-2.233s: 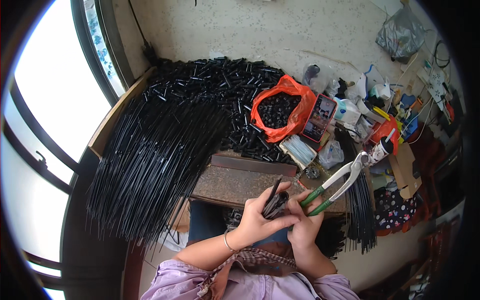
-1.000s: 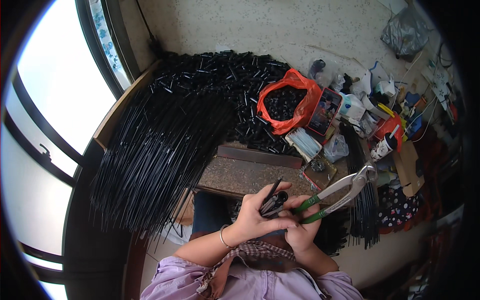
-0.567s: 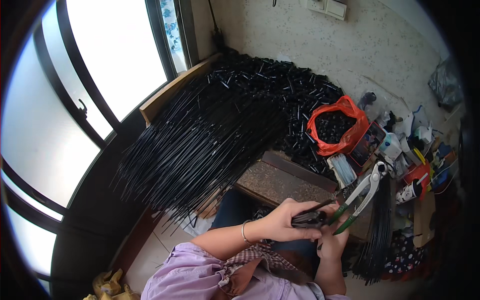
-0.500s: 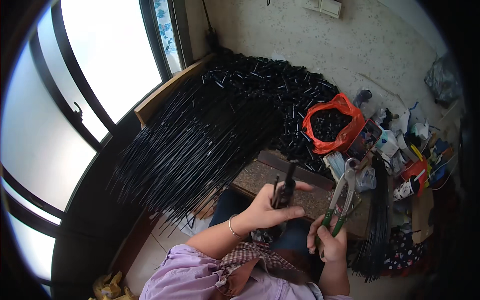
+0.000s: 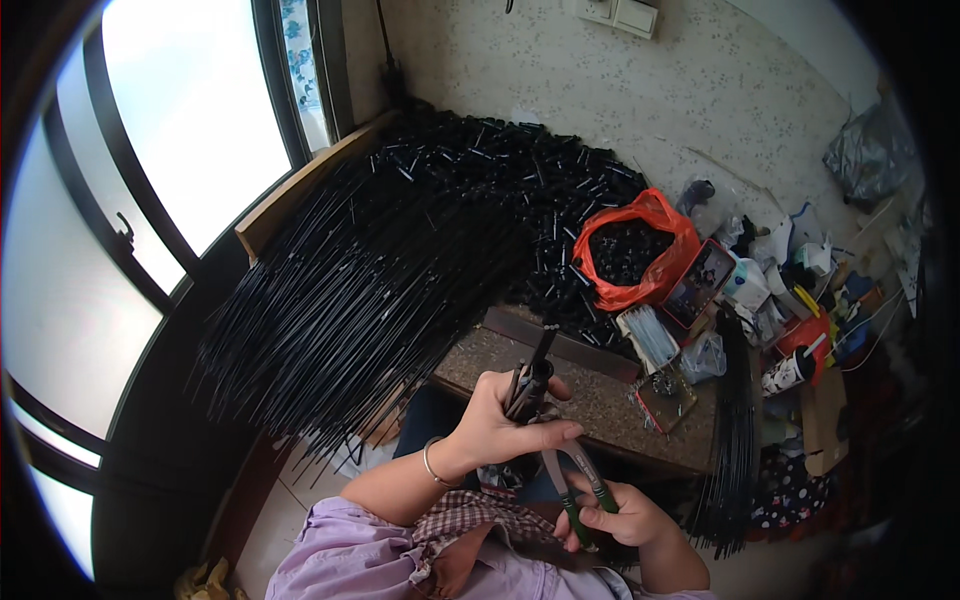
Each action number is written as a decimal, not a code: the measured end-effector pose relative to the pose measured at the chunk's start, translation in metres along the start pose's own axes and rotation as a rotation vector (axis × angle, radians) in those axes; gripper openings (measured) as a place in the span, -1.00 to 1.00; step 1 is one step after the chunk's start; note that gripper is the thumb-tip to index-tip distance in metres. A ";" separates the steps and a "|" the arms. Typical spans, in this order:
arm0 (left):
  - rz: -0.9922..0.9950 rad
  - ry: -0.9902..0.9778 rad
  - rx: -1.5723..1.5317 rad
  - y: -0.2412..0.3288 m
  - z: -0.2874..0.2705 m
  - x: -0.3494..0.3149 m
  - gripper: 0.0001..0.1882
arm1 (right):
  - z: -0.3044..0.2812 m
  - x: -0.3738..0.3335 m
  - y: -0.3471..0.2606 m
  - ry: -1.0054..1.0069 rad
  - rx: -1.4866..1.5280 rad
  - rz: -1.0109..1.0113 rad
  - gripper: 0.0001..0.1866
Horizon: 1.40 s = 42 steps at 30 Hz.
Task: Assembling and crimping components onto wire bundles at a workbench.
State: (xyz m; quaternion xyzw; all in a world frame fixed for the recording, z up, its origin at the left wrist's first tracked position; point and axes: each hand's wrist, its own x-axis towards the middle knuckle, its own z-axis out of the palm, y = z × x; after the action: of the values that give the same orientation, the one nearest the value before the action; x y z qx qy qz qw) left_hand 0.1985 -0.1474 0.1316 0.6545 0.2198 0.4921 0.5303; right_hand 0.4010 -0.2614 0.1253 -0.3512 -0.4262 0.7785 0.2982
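Observation:
My left hand (image 5: 515, 412), a bangle at its wrist, is closed around a black tubular part (image 5: 541, 370). Thin black rods stick out of its top and side. Green-handled metal pliers (image 5: 578, 462) are gripped in my right hand (image 5: 618, 515), just to the right and below. The pliers' upper end lies right under my left thumb, by the lower part of the black piece. Whether the jaws are around it or only beside it is hidden by my left hand.
A speckled bench (image 5: 480, 360) holds a large heap of long black rods (image 5: 340, 290) and a pile of short black tubes (image 5: 540, 165). An orange-red bag (image 5: 640, 290) contains small black parts. A small tray (image 5: 665, 400) and a patterned cup (image 5: 785, 375) stand at right.
My right hand has brought the pliers leftward and down, from upright and apart to under my left hand. The black part stays in my left hand. The whole view has shifted slightly.

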 end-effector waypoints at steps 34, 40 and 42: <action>0.082 0.121 -0.057 0.009 0.010 -0.001 -0.67 | 0.028 0.020 0.010 0.561 -1.074 -0.578 -0.51; 0.146 0.137 -0.009 0.009 0.016 0.001 -0.71 | 0.028 0.015 0.011 0.525 -0.912 -0.448 -0.54; 0.073 0.139 -0.040 0.011 0.012 0.001 -0.68 | 0.014 0.014 -0.001 0.509 -0.920 -0.466 -0.54</action>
State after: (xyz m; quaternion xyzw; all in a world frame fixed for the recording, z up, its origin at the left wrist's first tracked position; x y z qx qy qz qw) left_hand 0.2067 -0.1559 0.1423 0.6156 0.2220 0.5596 0.5084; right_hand 0.3818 -0.2565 0.1271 -0.5181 -0.7020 0.3176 0.3714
